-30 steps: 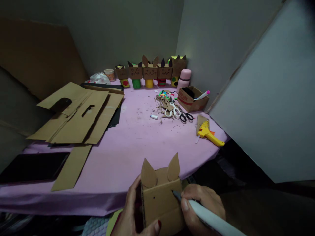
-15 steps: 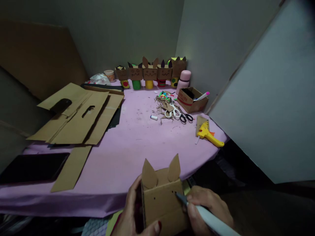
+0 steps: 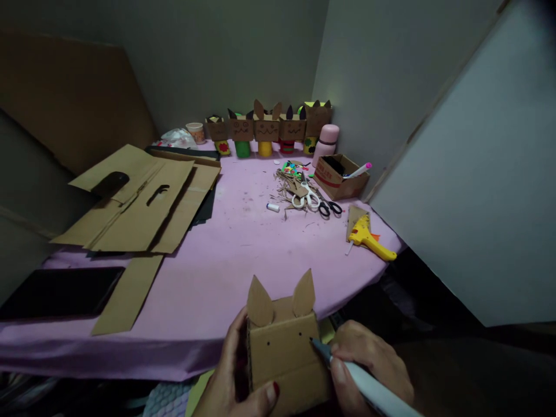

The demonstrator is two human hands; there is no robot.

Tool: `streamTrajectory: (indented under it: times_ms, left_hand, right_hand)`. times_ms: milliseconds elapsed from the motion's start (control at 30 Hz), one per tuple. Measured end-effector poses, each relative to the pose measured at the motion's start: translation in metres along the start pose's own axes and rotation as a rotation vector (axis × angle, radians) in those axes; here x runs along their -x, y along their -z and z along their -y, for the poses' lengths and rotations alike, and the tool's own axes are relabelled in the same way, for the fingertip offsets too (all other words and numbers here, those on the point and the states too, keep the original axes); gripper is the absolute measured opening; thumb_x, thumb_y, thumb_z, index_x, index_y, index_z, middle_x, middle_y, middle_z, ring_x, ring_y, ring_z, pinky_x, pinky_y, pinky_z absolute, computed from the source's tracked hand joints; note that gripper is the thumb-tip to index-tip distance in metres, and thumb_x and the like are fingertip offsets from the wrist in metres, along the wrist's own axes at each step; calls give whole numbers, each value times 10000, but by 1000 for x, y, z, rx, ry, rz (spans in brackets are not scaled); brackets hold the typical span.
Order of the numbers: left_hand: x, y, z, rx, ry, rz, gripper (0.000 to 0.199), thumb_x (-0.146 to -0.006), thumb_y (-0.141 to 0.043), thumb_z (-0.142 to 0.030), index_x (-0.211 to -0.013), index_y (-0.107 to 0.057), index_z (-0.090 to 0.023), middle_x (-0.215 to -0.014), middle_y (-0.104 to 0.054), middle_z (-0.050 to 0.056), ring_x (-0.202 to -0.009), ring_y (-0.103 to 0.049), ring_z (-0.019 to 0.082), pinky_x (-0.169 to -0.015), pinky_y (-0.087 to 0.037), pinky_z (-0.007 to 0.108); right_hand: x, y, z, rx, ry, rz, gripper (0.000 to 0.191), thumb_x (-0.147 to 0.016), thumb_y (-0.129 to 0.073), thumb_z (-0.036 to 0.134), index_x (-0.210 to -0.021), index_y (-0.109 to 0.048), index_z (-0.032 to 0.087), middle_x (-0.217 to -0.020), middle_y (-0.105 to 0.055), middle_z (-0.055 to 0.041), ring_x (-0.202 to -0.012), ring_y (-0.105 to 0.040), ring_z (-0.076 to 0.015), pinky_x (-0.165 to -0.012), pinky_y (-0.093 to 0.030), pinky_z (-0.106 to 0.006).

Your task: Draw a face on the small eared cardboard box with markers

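Note:
A small cardboard box with two pointed ears (image 3: 284, 359) is tilted toward me at the front edge of the table. Two black dots mark the upper part of its front face. Wrapped around its left side and bottom is my left hand (image 3: 232, 376), the thumb lying on the front face. My right hand (image 3: 369, 359) grips a white marker (image 3: 373, 389) with a grey tip section. The marker's dark point is close to the right dot, near the box's right edge; whether it touches the cardboard I cannot tell.
Flattened cardboard (image 3: 139, 202) and a black tablet-like slab (image 3: 61, 292) lie left. Scissors (image 3: 310, 197), a marker cap (image 3: 273, 207) and scraps lie mid-table. A yellow glue gun (image 3: 369, 238) and an open box (image 3: 339, 179) are right. Several eared cardboard figures (image 3: 266, 130) line the back.
The box has shifted slightly left and up in view with my left hand. The marker's point now sits a little farther right of the right dot.

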State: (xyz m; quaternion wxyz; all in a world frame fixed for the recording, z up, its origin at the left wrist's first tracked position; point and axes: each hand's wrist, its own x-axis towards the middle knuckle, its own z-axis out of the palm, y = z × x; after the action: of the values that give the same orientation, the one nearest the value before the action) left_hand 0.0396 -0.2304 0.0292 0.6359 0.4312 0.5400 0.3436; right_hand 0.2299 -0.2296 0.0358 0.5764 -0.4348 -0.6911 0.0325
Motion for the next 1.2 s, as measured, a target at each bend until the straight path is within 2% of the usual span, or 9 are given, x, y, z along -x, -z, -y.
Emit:
streamTrajectory:
  times_ms: [200,267,367,467,567,733,833,1000,1200]
  left_hand:
    - [-2,-2,1,129,-41,118,1048,-617,-727,-589,-1408,-145,-223,-1464,-369,169,-1324,-374,380,-1102,-298,528]
    - [-2,-2,3,151,-55,144,1041,-630,-721,-589,-1400,-125,-221,-1469,-351,176,-1320,-388,359,-1103,-303,500]
    - [-3,-2,5,155,-57,163,1066,-633,-708,-619,-1399,-92,-207,-1500,-281,189,-1328,-373,345,-1096,-319,471]
    - [-3,-1,6,119,-89,155,1070,-636,-701,-624,-1410,-90,-210,-1511,-257,188,-1353,-324,360,-1120,-256,516]
    - [-3,0,8,116,-80,147,1070,-626,-708,-624,-1411,-104,-220,-1512,-263,182,-1372,-281,382,-1125,-233,555]
    - [-7,4,19,46,-154,150,1030,-661,-672,-635,-1420,-117,-214,-1511,-228,196,-1365,-281,405,-1114,-240,583]
    - [-9,6,26,1,-207,134,970,-694,-671,-533,-1428,-125,-209,-1508,-237,185,-1375,-264,400,-1103,-278,566]
    - [-8,4,28,-85,-201,70,934,-670,-684,-338,-1433,-159,-216,-1487,-299,168,-1364,-291,404,-1093,-308,564]
    - [-7,3,26,-81,-195,78,956,-670,-687,-322,-1445,-134,-227,-1492,-305,168,-1369,-283,405,-1055,-371,555]
  right_hand:
    - [-10,-8,3,-23,168,-2,141,-723,-489,58,-795,-527,173,-522,-551,49,-415,-493,-73,-503,-465,-259]
    - [-9,-8,4,38,174,57,74,-782,-492,132,-767,-512,202,-499,-546,64,-467,-528,-96,-615,-475,-319]
    - [-6,-7,4,117,194,184,107,-853,-472,236,-749,-496,232,-477,-541,79,-534,-557,-129,-719,-438,-387]
    - [-5,-8,6,51,187,249,117,-879,-479,258,-768,-506,231,-508,-568,67,-487,-525,-102,-570,-435,-297]
    - [-3,-11,6,-20,194,198,121,-901,-481,283,-805,-537,236,-544,-610,57,-459,-554,-81,-452,-431,-216]
    - [1,-12,5,-65,190,205,83,-885,-483,221,-835,-549,229,-507,-603,71,-405,-564,-66,-427,-476,-184]
    - [4,-13,5,-37,197,235,47,-854,-515,190,-854,-551,219,-508,-618,63,-390,-568,-69,-434,-495,-189]
    - [8,-23,8,42,165,90,137,-905,-475,278,-790,-538,236,-451,-591,69,-362,-570,-78,-430,-488,-200]
    - [9,-27,8,40,178,98,154,-903,-477,269,-761,-526,234,-433,-568,85,-327,-525,-60,-405,-445,-193]
